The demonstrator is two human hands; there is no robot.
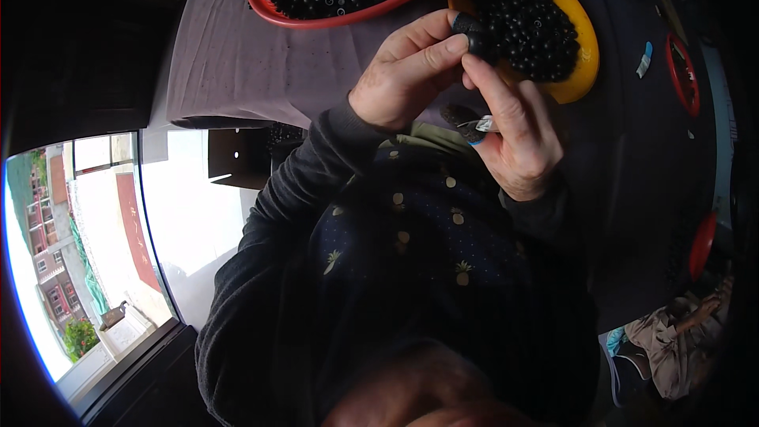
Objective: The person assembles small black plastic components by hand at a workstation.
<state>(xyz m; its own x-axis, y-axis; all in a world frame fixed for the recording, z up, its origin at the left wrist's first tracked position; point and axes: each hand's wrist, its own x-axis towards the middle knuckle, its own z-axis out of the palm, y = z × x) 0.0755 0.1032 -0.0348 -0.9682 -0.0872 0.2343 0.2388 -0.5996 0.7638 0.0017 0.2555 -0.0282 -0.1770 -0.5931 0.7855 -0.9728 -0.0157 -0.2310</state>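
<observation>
My left hand [415,67] is closed in a pinch on a small black round piece [479,44] at the near edge of the yellow bowl. A dark cover sits on its index fingertip. My right hand [515,122] reaches its index fingertip to that piece from the right. The right thumb wears a black cover with a blue rim. Against that thumb lies a small silver-white strip [485,123]; the fingers partly hide how it is held. The yellow bowl [587,51] is filled with small black round pieces [531,28], just beyond my hands.
A red bowl [348,22] of black round parts, some ringed, stands far left on the purple-grey tablecloth [229,71]. A red dish [681,75] and a blue-white scrap [645,59] lie on the right. Below the table's left edge is an open box [237,160]. Another person [672,340] sits lower right.
</observation>
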